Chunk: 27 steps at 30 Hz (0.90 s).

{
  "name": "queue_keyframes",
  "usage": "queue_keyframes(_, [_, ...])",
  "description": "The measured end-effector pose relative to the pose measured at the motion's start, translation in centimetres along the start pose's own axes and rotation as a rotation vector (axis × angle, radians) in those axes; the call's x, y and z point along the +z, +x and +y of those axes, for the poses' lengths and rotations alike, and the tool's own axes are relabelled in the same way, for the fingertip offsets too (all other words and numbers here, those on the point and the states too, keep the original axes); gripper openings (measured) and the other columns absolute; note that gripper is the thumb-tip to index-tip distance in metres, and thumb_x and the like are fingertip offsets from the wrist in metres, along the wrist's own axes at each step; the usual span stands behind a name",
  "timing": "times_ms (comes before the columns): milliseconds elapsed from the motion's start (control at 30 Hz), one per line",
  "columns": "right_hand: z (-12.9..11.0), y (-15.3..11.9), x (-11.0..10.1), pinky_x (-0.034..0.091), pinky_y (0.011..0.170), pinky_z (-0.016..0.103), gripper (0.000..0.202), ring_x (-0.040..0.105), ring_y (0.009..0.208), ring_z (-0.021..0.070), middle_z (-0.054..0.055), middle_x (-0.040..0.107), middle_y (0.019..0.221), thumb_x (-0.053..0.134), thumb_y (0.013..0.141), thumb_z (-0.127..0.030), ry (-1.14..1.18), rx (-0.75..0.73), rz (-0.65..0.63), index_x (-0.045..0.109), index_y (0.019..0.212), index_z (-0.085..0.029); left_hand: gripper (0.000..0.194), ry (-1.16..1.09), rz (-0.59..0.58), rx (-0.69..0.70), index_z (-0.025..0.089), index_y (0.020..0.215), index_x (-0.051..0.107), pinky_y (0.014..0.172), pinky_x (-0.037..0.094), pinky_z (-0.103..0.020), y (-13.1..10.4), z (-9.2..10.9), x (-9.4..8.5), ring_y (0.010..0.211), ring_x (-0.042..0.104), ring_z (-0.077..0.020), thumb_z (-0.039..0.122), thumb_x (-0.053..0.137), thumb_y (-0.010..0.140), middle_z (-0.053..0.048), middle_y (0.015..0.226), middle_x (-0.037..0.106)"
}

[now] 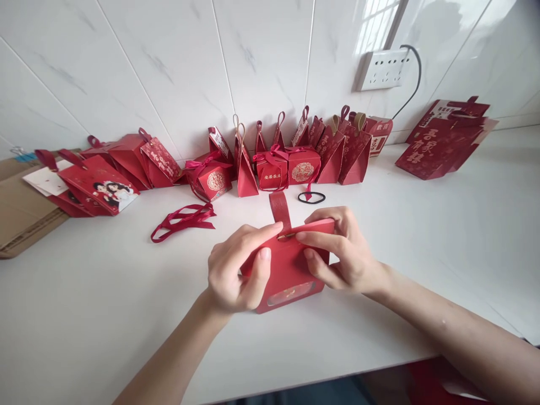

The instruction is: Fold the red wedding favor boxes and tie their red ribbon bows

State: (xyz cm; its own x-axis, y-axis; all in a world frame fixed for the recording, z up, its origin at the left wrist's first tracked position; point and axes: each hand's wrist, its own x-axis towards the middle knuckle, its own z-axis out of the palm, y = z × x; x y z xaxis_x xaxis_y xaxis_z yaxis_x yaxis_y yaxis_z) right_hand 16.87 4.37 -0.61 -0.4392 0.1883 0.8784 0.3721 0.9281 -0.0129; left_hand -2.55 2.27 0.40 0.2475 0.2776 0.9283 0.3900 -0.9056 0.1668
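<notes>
White bench (pixel 105 315) with red boxes (pixel 247 179) pretty much all along the back edge, brown cardboard (pixel 23 211) leftmost, ribbon (pixel 196 218) and a black loop (pixel 312 203) mid-bench, a windowed box (pixel 291 264) nearer the front edge.

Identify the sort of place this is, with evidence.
Likely a home kitchen or small workroom; can't tell which. White counter, tiled wall, red boxes standing along it.

Place: home-like tiled room (kitchen or other, cannot tell) | glossy white grey-veined wall tiles (pixel 270 56) | white rectangular plastic socket panel (pixel 385 70), 1 black cable (pixel 421 70) | smooth white worktop (pixel 84 315) | barred window reflection (pixel 377 25)
</notes>
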Motion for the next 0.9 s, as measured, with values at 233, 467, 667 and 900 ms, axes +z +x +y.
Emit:
queue_keyframes(233, [-0.06, 0.09, 0.02, 0.054, 0.069, 0.035, 0.03, 0.053, 0.095, 0.0212, 0.009, 0.047, 0.1, 0.047, 0.087, -0.008, 0.013, 0.007, -0.019, 0.05, 0.115, -0.02, 0.04, 0.014, -0.004, -0.017, 0.013, 0.118, 0.06, 0.05, 0.046, -0.022, -0.06, 0.0, 0.0, 0.063, 0.054, -0.0096, 0.0, 0.047, 0.082, -0.004, 0.084, 0.066])
queue_keyframes(467, [0.01, 0.08, -0.19, 0.055, 0.068, 0.035, 0.03, 0.054, 0.094, 0.021, 0.009, 0.049, 0.1, 0.047, 0.089, -0.009, -0.012, -0.007, -0.046, 0.05, 0.116, -0.02, 0.039, 0.019, -0.002, 0.007, 0.012, 0.117, 0.061, 0.05, 0.045, -0.022, -0.09, -0.11, -0.02, 0.064, 0.055, -0.01, 0.001, 0.048, 0.082, -0.004, 0.083, 0.066])
queue_keyframes(667, [0.2, -0.02, -0.18, 0.055, 0.067, 0.035, 0.03, 0.055, 0.091, 0.0202, 0.009, 0.049, 0.098, 0.046, 0.09, -0.011, 0.007, -0.001, -0.035, 0.049, 0.118, -0.021, 0.042, -0.001, -0.009, 0.021, 0.011, 0.117, 0.06, 0.049, 0.044, -0.023, 0.11, -0.02, -0.07, 0.063, 0.053, -0.0103, -0.001, 0.046, 0.08, -0.005, 0.082, 0.065])
queue_keyframes(900, [0.25, -0.06, -0.33, 0.054, 0.068, 0.034, 0.034, 0.054, 0.091, 0.0203, 0.009, 0.051, 0.098, 0.048, 0.089, -0.01, 0.028, 0.003, -0.046, 0.05, 0.121, -0.021, 0.041, 0.027, -0.006, 0.007, 0.015, 0.117, 0.061, 0.048, 0.045, -0.024, 0.09, -0.01, -0.06, 0.063, 0.054, -0.0115, 0.001, 0.046, 0.081, -0.004, 0.083, 0.067])
